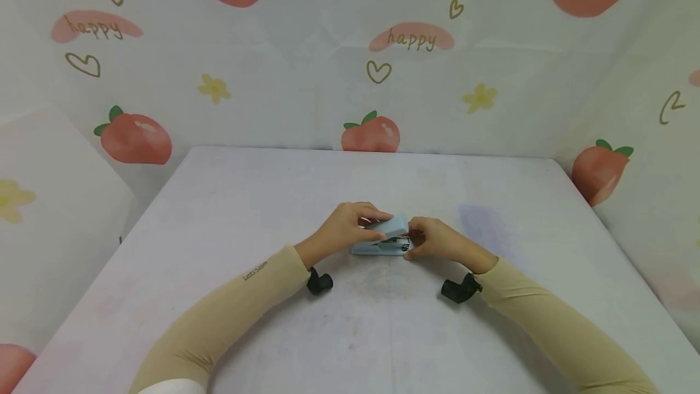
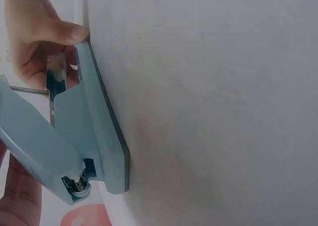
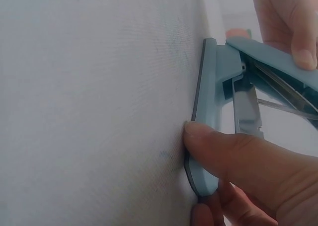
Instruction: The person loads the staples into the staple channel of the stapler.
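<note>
A light blue stapler (image 1: pixel 395 225) stands on the table with its top cover swung up from the base (image 3: pixel 211 102). My left hand (image 1: pixel 352 224) grips the raised cover (image 2: pixel 35 141), thumb on the near side and fingers over the far side. At the other end my right hand (image 1: pixel 437 239) pinches the base, its thumb (image 3: pixel 203 134) along the near edge and fingertips beyond. Between cover and base, the metal staple channel (image 3: pixel 246 109) is exposed. A thin metal rod (image 2: pixel 30 90) runs from the channel up to the cover.
The stapler sits near the middle of a white-covered table (image 1: pixel 284 193). Black wrist cameras (image 1: pixel 319 283) hang below both sleeves, close over the tabletop. A printed cloth (image 1: pixel 295 96) with peaches and hearts hangs behind the table.
</note>
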The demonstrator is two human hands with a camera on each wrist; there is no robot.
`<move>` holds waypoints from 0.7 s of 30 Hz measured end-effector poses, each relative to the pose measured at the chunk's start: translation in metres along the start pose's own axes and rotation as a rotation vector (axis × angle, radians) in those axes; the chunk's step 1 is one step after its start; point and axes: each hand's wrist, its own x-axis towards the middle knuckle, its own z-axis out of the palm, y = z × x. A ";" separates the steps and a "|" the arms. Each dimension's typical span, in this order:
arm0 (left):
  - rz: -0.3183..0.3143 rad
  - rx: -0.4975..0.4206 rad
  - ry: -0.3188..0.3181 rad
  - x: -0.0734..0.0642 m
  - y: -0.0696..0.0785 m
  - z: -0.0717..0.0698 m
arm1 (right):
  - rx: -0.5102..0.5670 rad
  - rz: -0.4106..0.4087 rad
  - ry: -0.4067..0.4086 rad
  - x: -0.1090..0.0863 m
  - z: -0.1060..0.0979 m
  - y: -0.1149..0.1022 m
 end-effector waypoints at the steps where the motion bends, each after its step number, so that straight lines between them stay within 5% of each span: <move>1: 0.000 0.004 -0.002 0.000 0.000 0.000 | 0.000 0.000 0.000 0.000 0.000 0.000; 21: -0.110 0.107 -0.089 0.011 0.008 0.005 | 0.028 0.027 -0.011 0.001 0.000 -0.002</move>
